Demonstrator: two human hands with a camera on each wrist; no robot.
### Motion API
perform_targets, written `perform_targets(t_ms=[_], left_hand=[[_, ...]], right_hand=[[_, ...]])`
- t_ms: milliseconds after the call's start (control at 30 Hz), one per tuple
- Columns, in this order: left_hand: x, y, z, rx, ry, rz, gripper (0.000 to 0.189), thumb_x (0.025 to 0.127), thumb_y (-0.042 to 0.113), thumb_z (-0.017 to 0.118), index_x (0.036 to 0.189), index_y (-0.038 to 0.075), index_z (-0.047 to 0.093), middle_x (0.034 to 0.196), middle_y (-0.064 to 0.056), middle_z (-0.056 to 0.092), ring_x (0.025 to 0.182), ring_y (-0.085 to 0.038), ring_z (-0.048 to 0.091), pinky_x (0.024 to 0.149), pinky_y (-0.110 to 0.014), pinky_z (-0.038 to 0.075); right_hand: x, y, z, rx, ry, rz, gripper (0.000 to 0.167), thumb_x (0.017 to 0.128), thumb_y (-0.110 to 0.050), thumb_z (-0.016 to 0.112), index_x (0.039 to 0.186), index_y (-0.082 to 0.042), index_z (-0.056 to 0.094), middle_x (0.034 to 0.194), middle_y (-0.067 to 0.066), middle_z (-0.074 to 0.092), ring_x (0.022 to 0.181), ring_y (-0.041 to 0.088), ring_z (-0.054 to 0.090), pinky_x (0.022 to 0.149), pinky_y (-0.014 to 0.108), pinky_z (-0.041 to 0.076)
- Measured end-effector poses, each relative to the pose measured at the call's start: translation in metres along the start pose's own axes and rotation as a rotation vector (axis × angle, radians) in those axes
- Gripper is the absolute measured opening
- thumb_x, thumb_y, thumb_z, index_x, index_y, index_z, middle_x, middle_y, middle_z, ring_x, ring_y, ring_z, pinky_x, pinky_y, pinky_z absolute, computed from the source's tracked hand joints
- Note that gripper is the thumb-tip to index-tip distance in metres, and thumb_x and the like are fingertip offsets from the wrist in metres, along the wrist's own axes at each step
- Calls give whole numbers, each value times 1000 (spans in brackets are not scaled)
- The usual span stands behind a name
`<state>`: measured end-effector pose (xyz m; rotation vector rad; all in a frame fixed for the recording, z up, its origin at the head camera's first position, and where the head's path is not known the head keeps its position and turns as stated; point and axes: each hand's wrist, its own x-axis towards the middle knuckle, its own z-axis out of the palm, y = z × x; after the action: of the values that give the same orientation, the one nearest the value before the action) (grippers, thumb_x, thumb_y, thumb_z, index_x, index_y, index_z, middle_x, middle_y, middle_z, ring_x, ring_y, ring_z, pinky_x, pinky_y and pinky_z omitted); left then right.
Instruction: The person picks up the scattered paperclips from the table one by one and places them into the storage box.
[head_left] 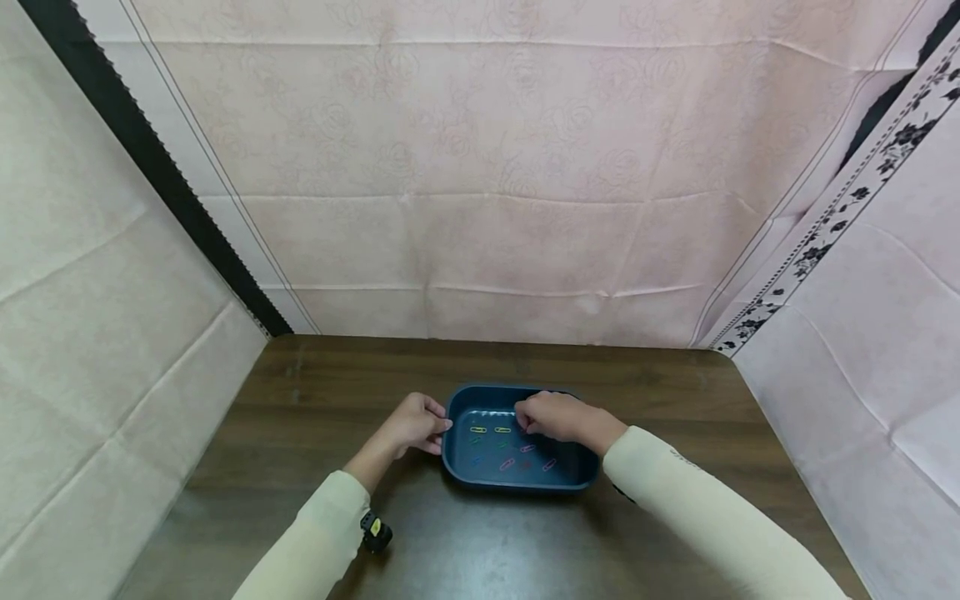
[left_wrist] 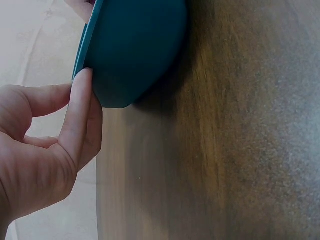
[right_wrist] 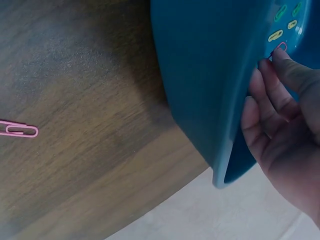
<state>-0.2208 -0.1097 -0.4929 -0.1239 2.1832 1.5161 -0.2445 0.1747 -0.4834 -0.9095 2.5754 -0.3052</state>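
Note:
A dark blue tray with rounded corners lies on the table, with several coloured paper clips spread over its floor. Two yellow paper clips lie in a row toward the back; pink paper clips are nearer the front, among faint green, blue and red ones. My left hand pinches the tray's left rim between thumb and fingers. Inside the tray at the right, my right hand pinches a reddish-pink paper clip at its thumb and fingertip. Part of that clip is hidden by the fingers.
The brown wooden table extends around the tray. Pale patterned cloth hangs behind and at both sides. At the left edge of the right wrist view is another pink paper clip; what it rests on is unclear. A black device sits at the left wrist.

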Motion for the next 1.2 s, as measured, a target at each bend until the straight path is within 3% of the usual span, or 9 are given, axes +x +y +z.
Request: perform_targets(t_ms=[267,667,933,1200], left_hand=[[1,-1,-1,4,4,2,22,100,6,66,118,-6,59,98,-20,62,74,-24,66,67,-34,66],[0,0,0,-17,1,9,20,99,2,65,115,-8,59,93,-18,62,69,-20,64,63,-33,66],[-1,-3,2,-7,4,7,19,99,3,66,115,-7,59,94,-18,62,70,-21,64,62,-33,66],[-3,0,2,5,11,16,20,100,4,66,116,-7,59,95,-19,62,71,-22,64,63,-33,66]], right_hand=[[5,-1,6,-119,-15,41,12,100,-19,69,90,-20,63,80,-7,55,71,10,54,65,24,48],[11,0,10,-121,-22,72,22,101,-16,67,82,-14,57,71,-6,41,61,11,42,57,24,34],[13,-1,17,-182,-14,81,30,100,-19,70,76,-21,51,69,-7,41,60,10,43,56,23,34],[11,-6,16,-215,11,88,28,99,-20,71,78,-19,52,70,-5,42,61,11,42,57,24,34]])
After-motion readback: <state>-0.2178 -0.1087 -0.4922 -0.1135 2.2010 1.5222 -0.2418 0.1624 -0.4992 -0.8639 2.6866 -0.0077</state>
